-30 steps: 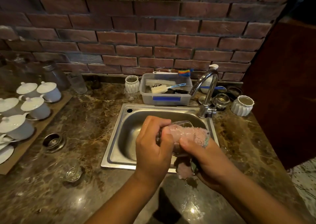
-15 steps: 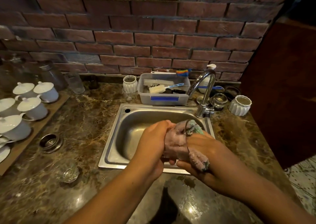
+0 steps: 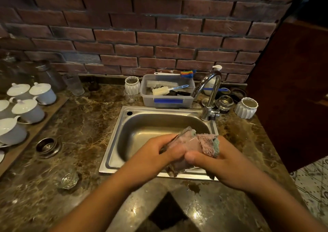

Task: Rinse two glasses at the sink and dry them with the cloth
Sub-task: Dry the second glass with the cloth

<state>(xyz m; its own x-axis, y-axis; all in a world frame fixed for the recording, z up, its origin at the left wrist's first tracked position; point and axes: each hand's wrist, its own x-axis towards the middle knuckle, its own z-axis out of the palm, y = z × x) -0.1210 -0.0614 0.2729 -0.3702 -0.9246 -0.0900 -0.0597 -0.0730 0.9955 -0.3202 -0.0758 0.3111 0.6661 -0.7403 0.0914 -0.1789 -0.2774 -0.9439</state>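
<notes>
at the far left a wooden tray (image 3: pixel 59 103) carries white lidded cups (image 3: pixel 28 110); five can be counted, and the frame edge cuts off more. in front of it one metal ring (image 3: pixel 48 145) lies on the worktop (image 3: pixel 85 125). nearer the person stands one small glass (image 3: pixel 68 178), apart from both hands; whether it is dry cannot be told. one tall tumbler (image 3: pixel 73 83) stands at the back by the brick wall.

there are two white ribbed pots: the first pot (image 3: pixel 131 85) is just left of the one plastic tub (image 3: pixel 166 100) of brushes, behind the sink (image 3: pixel 113 153).

over the front of the sink the left hand (image 3: pixel 154 157) holds the second glass (image 3: pixel 179 139) tilted, fingers curled round it. the one cloth (image 3: pixel 207 144) is pushed into its mouth, and the right hand (image 3: pixel 229 162) grips the part that hangs out. the single tap (image 3: pixel 211 97) shows no running water. the other pot (image 3: pixel 246 107) stands to the right of it.

judged from this, the rinsing of the held glass is done and its drying is under way. it must yet be finished and set down, and perhaps the small glass must be dried too.
</notes>
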